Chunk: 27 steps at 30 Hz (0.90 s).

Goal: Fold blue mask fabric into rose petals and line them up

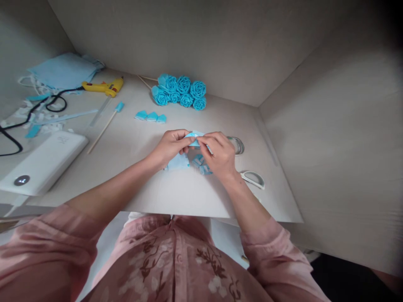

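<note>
Between my two hands, over the middle of the table, is a small light-blue piece of mask fabric [190, 141]. My left hand [171, 147] pinches its left part between thumb and fingers. With thumb and fingertips my right hand [218, 152] grips its right end. Below my left hand lies a flat pale-blue fabric piece [178, 162]. Several small cut blue pieces [203, 164] rest under my right hand, partly hidden by it. A pair of scissors with white handles [254, 179] lies to the right, its blades hidden behind my right hand and wrist.
Blue fabric roses [183, 92] on sticks lie at the back. Folded petals [150, 116] sit left of centre, near a blue-tipped stick [105, 129]. Further left are a yellow glue gun [105, 87], stacked masks [63, 70], scraps and a white power bank [47, 161]. Walls stand behind and right.
</note>
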Tool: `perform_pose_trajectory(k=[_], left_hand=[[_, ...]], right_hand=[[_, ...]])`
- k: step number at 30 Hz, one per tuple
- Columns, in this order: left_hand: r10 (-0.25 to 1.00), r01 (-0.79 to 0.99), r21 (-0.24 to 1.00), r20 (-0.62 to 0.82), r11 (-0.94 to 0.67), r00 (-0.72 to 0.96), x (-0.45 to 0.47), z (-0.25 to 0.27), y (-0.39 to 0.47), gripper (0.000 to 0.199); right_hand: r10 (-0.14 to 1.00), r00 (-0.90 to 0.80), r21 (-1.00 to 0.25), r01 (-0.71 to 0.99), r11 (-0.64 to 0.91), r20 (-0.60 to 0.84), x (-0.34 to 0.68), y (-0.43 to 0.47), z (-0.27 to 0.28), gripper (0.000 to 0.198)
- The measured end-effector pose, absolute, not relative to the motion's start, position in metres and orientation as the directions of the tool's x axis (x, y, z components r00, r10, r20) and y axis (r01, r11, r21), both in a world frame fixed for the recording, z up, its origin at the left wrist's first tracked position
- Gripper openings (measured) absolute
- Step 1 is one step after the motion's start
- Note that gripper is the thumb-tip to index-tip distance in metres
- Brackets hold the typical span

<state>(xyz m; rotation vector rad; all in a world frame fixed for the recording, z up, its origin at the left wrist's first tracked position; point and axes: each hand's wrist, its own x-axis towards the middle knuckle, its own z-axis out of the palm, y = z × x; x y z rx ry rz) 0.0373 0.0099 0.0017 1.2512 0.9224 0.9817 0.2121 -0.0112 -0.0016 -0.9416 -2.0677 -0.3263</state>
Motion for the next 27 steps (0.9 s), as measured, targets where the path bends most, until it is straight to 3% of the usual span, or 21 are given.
perform_pose_trajectory(k=[11,18,20,23,27], left_hand=[[0.937,-0.103,0.993,-0.013,0.052,0.349,0.0358,-0.0024,0.0113,0.017],[0.962,-0.136,0.987,-0.044,0.083,0.270,0.0333,-0.0024,0.0174,0.013],[0.955,-0.131,0.988,-0.040,0.082,0.293,0.0328,-0.0004,0.0169,0.013],[0.940,-0.054,0.998,-0.001,0.021,0.342,0.0329,0.0026,0.0138,0.016],[0.918,0.069,0.993,0.057,-0.091,0.392,0.0338,0.0053,0.0092,0.020]], right_hand=[[0.591,-0.430,-0.134,0.722,0.679,0.683,0.2150,-0.0106,0.0009,0.022],[0.650,-0.533,-0.027,0.762,0.647,0.542,0.2120,-0.0167,0.0054,0.035],[0.658,-0.468,-0.110,0.761,0.640,0.590,0.2131,-0.0150,0.0057,0.032],[0.709,-0.296,-0.361,0.698,0.618,0.640,0.2172,-0.0109,0.0060,0.030],[0.832,-0.242,-0.651,0.528,0.545,0.500,0.2194,-0.0078,0.0039,0.034]])
